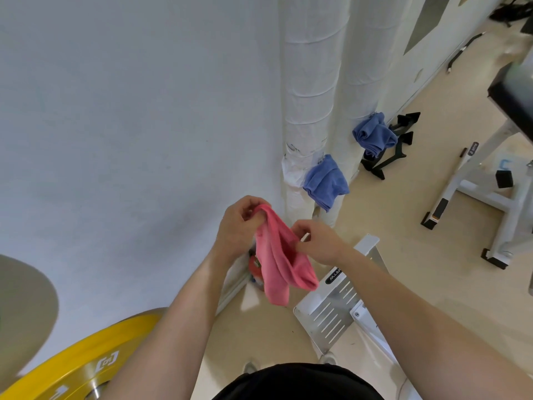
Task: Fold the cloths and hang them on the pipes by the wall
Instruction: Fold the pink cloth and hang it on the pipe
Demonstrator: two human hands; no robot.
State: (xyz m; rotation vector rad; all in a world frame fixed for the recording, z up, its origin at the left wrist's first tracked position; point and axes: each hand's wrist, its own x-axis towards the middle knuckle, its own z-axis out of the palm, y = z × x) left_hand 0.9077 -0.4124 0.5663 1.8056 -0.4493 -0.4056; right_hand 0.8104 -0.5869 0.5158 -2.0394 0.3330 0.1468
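We hold the pink cloth (277,264) in the air in front of us, above the floor (259,327) and just short of the wall (129,111). It hangs in two loose lobes. The left hand (239,226) has its fingers curled over the top edge and pinches it. The right hand (317,243) pinches a side edge between thumb and fingertips, right where a small white tag shows.

We judge the step in hand to be the fold, and it looks only partly made. To do it well we find two matching corners, draw the hands apart until the top edge runs straight, and let the cloth fall flat. Then we bring edge to edge, since a bunched cloth (like this one now) would sit lumpy on a pipe and might slip off. The tag is a useful marker for one hem.

The pipes (308,96) stand ahead by the wall. The nearer blue cloth (326,181) hangs low on the first, and the farther blue cloth (375,134) is beside the second.

As for containers, we see none plainly. A small red thing (255,267) on the floor is half hidden behind the pink cloth, and we cannot tell what it is. A yellow weight plate (86,356) and a white metal frame (331,307) flank us.
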